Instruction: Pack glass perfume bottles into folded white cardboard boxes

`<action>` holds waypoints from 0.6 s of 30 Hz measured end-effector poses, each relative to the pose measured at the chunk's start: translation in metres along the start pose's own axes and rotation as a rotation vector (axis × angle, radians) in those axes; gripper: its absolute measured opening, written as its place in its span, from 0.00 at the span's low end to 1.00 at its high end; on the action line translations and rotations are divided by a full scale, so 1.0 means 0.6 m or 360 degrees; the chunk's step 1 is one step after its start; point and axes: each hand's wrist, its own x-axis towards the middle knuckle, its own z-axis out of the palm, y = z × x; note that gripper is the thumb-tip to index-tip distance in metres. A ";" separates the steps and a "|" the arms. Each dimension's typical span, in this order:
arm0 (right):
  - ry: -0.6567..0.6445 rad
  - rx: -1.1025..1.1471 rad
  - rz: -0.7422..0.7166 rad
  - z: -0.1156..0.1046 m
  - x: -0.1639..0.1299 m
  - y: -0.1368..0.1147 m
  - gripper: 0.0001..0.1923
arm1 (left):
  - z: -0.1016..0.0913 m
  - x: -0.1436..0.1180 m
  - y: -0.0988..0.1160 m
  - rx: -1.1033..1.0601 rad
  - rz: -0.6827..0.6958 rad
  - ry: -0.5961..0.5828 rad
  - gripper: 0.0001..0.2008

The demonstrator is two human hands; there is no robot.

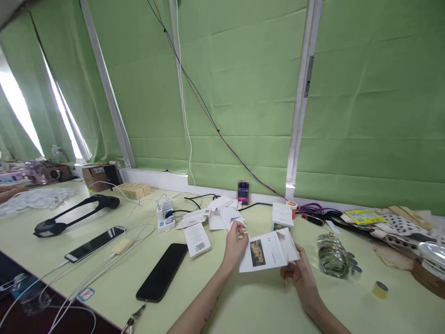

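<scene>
Between my two hands is a white cardboard box [273, 248], flattish, with a picture of yellowish flowers and small print on its face and its flaps raised at the right end. My left hand [236, 242] is closed at the box's upper left, thumb and fingers pinched together. At the right end, my right hand [301, 272] grips the flap side, its lower fingers curled under. Behind the box stand several small white boxes [282, 214] in a row. Unfolded white cartons [197, 237] lie to the left. Clear glass bottles [332, 257] stand together to the right.
A black phone [162, 272] lies in front at left, with another phone [95, 243] and a power strip [165, 215] among white cables. Small round caps [355, 270] and a yellow tape roll [380, 290] sit at right. A lidded cup [431, 262] is at the right edge.
</scene>
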 end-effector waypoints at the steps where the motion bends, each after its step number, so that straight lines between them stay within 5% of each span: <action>1: 0.0025 0.0033 0.0037 -0.003 -0.003 -0.003 0.29 | -0.001 0.000 0.000 0.0036 0.0038 -0.0004 0.08; 7: 0.0132 -0.0094 0.0195 -0.009 -0.028 -0.011 0.41 | 0.012 -0.018 0.002 0.0133 0.0137 -0.0131 0.07; 12: 0.0260 -0.0193 0.0130 -0.009 -0.024 -0.014 0.32 | 0.025 -0.026 0.007 -0.0210 -0.0065 -0.0194 0.07; 16: 0.0454 0.0103 0.0105 -0.014 -0.013 -0.024 0.27 | 0.023 -0.018 -0.002 -0.0675 -0.0238 0.0100 0.13; 18: 0.0472 0.0222 0.0090 -0.014 -0.013 -0.028 0.26 | 0.025 -0.018 -0.013 -0.0682 -0.0251 0.0072 0.12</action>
